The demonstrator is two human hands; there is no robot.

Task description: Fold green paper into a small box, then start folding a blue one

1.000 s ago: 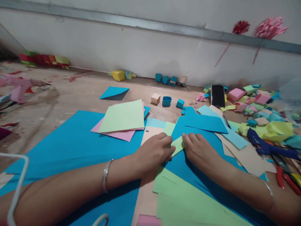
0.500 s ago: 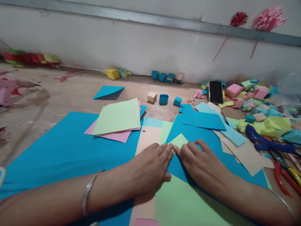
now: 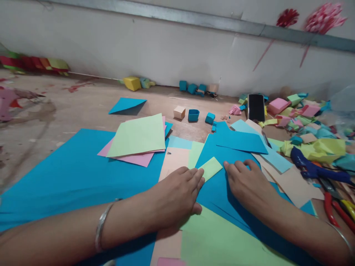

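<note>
A small light green folded paper strip (image 3: 212, 169) lies slantwise on a large blue sheet (image 3: 213, 190). My left hand (image 3: 177, 195) presses its lower left end, the fingers flat and close together over it. My right hand (image 3: 246, 181) is just right of the strip and apart from it, over the blue sheet, with its fingers curled and bunched; whether anything is between them is hidden. Green and pink sheets (image 3: 138, 135) are stacked at the upper left of the hands. A larger green sheet (image 3: 219, 236) lies below them.
Small paper boxes (image 3: 193, 115) stand behind the sheets. A phone (image 3: 256, 107), paper scraps (image 3: 313, 111), a blue glue gun (image 3: 313, 168) and red-handled pliers (image 3: 328, 203) are at the right. A pink glue gun (image 3: 6, 103) lies far left.
My right hand has moved right, off the green paper, which now shows as a narrow strip. My left hand has stayed on it.
</note>
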